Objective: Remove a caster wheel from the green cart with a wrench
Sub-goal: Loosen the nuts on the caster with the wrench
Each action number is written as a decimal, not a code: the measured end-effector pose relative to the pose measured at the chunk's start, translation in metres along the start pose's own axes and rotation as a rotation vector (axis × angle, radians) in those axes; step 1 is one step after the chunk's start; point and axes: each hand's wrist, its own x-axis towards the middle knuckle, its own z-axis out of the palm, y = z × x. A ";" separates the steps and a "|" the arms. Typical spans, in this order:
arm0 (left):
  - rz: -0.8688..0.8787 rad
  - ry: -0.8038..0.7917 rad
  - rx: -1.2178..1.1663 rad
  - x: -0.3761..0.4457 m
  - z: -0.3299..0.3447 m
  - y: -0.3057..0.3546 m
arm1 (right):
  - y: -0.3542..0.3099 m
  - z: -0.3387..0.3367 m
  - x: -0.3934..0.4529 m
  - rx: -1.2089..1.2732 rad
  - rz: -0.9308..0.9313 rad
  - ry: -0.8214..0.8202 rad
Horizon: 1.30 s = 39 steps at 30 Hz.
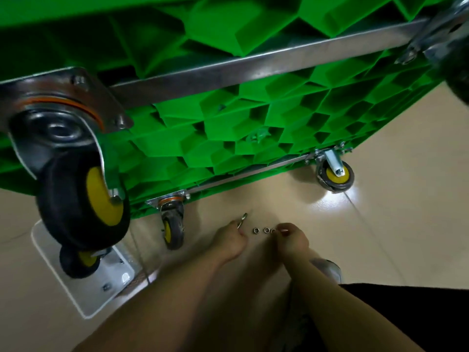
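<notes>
The green cart point(228, 128) lies tipped on its side, its ribbed underside facing me. A swivel caster point(76, 189) with a black and yellow wheel looms close at the left, bolted on by its steel plate. Two more mounted casters point(172, 229) point(334, 174) stand at the cart's lower edge by the floor. My left hand point(229, 241) grips a small metal wrench point(242, 220) just above the floor. My right hand point(291, 238) pinches a small nut point(274, 231) at the end of a row with two nuts point(261, 230) lying on the floor.
A loose caster point(78, 262) on its pale mounting plate lies on the tiled floor at the lower left. A fourth mounted caster point(451, 59) shows at the top right. A shoe point(328, 268) and dark clothing sit at the lower right.
</notes>
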 end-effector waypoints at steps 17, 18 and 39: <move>0.275 0.313 -0.047 -0.185 -0.113 0.071 | -0.164 -0.098 -0.153 0.162 -0.568 -0.038; 0.300 0.333 -0.053 -0.199 -0.121 0.076 | -0.175 -0.105 -0.164 0.179 -0.613 -0.039; 0.282 0.636 0.113 -0.293 -0.301 -0.042 | -0.322 -0.088 -0.269 -0.294 -1.629 0.201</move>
